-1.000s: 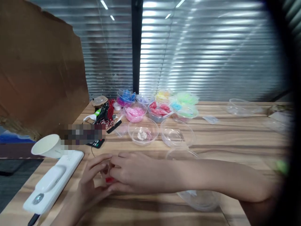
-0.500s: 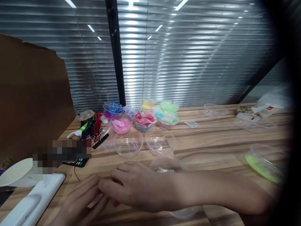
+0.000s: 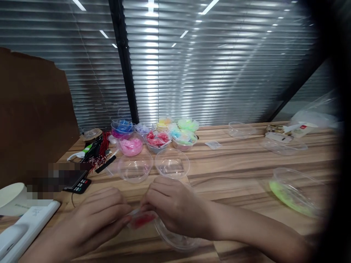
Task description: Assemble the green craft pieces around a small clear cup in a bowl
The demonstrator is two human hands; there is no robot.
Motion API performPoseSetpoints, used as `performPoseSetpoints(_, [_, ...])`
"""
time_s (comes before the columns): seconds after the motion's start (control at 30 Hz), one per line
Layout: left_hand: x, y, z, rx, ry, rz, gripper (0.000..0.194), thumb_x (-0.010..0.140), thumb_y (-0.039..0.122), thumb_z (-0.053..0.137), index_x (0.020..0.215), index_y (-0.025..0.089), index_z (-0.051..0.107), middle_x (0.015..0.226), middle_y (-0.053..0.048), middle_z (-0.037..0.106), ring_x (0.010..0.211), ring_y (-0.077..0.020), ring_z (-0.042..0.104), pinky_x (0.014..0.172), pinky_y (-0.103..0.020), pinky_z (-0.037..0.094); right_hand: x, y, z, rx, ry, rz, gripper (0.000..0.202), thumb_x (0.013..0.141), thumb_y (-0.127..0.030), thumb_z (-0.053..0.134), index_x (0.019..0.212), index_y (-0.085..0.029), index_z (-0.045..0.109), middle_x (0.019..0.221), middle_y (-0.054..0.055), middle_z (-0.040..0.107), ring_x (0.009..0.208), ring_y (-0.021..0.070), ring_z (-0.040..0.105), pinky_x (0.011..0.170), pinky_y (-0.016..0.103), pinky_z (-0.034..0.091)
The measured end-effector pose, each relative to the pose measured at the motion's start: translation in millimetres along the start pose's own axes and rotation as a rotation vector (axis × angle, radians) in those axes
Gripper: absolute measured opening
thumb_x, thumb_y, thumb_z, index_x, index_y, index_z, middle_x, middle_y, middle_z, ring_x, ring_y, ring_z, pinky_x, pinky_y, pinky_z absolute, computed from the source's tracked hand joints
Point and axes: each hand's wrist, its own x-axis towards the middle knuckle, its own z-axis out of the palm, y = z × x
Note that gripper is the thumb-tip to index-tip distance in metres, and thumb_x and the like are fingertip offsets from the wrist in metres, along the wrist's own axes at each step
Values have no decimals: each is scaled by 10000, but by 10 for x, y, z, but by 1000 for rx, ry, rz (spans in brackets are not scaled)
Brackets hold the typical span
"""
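Between my two hands is a small clear plastic bag with red contents (image 3: 142, 220), a little blurred. My left hand (image 3: 102, 217) pinches its left end between thumb and fingers. With curled fingers, my right hand (image 3: 175, 208) grips the bag's other end. Partly hidden under my right hand stands a clear round plastic bowl (image 3: 179, 241). Just beyond the hands are two more clear bowls, one on the left (image 3: 135, 170) and one on the right (image 3: 172, 164).
Bowls of coloured packets stand at the back, among them pink (image 3: 131, 145), red (image 3: 157, 140) and blue (image 3: 123, 128). Red and black wires (image 3: 100, 153) lie left. A white device (image 3: 27, 230) sits front left. On the right is a bowl with yellow-green contents (image 3: 293, 199).
My hands have drawn apart from their overlapped position, and the red bag now shows between them. The view has shifted, so the table things appear further left.
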Motion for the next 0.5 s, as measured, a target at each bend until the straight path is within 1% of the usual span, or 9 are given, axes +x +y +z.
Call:
performPoseSetpoints(0.07, [206, 83, 43, 109, -1, 75, 91, 910, 128, 511, 860, 186, 561, 712, -14, 596, 638, -141, 555, 575, -254, 442, -93, -15, -35, -55, 114, -57, 217, 893, -54, 383, 842, -108, 586, 726, 48, 565, 681, 139, 461, 604, 263, 399])
performPoseSetpoints(0.13, [391, 155, 81, 172, 20, 130, 161, 923, 138, 504, 768, 178, 530, 629, 10, 551, 561, -125, 505, 524, -256, 391, -160, -54, -92, -80, 200, -93, 241, 919, -64, 374, 855, -107, 602, 682, 38, 568, 659, 135, 468, 598, 262, 407])
performPoseSetpoints(0.2, [528, 200, 105, 157, 26, 170, 255, 944, 123, 436, 701, 175, 491, 587, 21, 524, 528, -113, 476, 495, -258, 353, -211, -98, -159, -72, 236, -108, 210, 950, -106, 409, 929, -108, 618, 674, 26, 593, 682, 129, 517, 631, 257, 441])
performPoseSetpoints(0.27, [619, 216, 123, 119, 18, 194, 299, 941, 92, 371, 671, 175, 468, 590, 21, 535, 534, -111, 473, 489, -262, 338, -263, -138, -220, -75, 257, -108, 186, 956, -126, 439, 995, -105, 620, 707, 26, 628, 718, 128, 560, 665, 260, 471])
performPoseSetpoints(0.3, [652, 217, 135, 100, 7, 203, 311, 938, 82, 351, 660, 175, 457, 594, 22, 542, 535, -110, 466, 490, -264, 335, -293, -155, -247, -83, 262, -100, 187, 956, -123, 438, 997, -100, 619, 729, 30, 639, 728, 128, 571, 677, 264, 484])
performPoseSetpoints(0.37, [704, 214, 174, 70, -39, 213, 341, 956, 91, 315, 660, 174, 462, 617, 25, 566, 544, -112, 464, 507, -264, 349, -362, -183, -295, -106, 216, -86, 199, 954, -116, 425, 968, -103, 623, 770, 38, 649, 729, 127, 576, 691, 270, 506])
performPoseSetpoints(0.43, [751, 219, 230, 61, -109, 234, 381, 991, 128, 275, 683, 172, 493, 679, 20, 611, 585, -119, 496, 556, -263, 391, -440, -202, -344, -134, 98, -59, 202, 947, -118, 434, 942, -131, 636, 780, 40, 647, 724, 133, 581, 691, 272, 523])
performPoseSetpoints(0.5, [802, 232, 284, 72, -158, 285, 399, 1005, 147, 258, 709, 171, 524, 726, 8, 635, 627, -128, 525, 598, -269, 418, -520, -205, -393, -151, -7, -36, 182, 926, -115, 474, 924, -160, 650, 758, 36, 645, 701, 141, 589, 681, 272, 541])
